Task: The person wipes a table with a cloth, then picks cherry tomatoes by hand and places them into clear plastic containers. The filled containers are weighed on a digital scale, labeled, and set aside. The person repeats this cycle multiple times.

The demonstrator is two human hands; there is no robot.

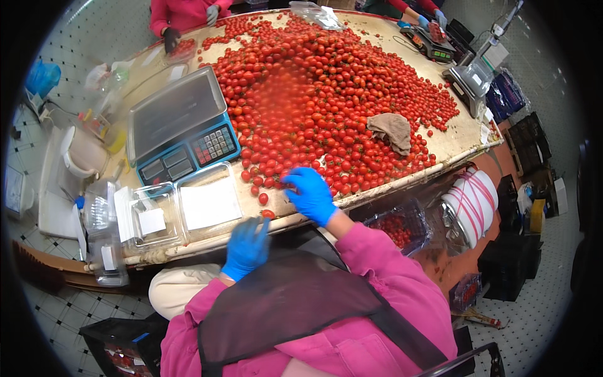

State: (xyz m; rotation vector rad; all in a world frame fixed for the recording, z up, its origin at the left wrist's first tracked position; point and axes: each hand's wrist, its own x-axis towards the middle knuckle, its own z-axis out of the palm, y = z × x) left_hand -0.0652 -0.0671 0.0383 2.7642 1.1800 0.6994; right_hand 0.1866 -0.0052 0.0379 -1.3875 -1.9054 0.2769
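Observation:
My left hand (247, 247), in a blue glove and slightly blurred, is at the table's near edge. Its fingers are apart, and a single cherry tomato (268, 214) lies right by the fingertips; whether they touch is unclear. Farther right, my gloved right hand (311, 195) reaches over the front of a large heap of red cherry tomatoes (330, 94). Its fingers bend down and leftward among the nearest fruit, and what is under them is hidden. Left of the heap lie a clear plastic clamshell container (181, 224) with its lid raised open and a white paper inside.
A blue digital scale (188, 155) stands behind the clamshell. A brown cloth (392, 132) rests on the heap's right side. Stacked clear containers (101, 221) sit at left. Across the table, a co-worker's dark-gloved hand (170, 40) touches a filled container; another person works by a second scale (428, 45).

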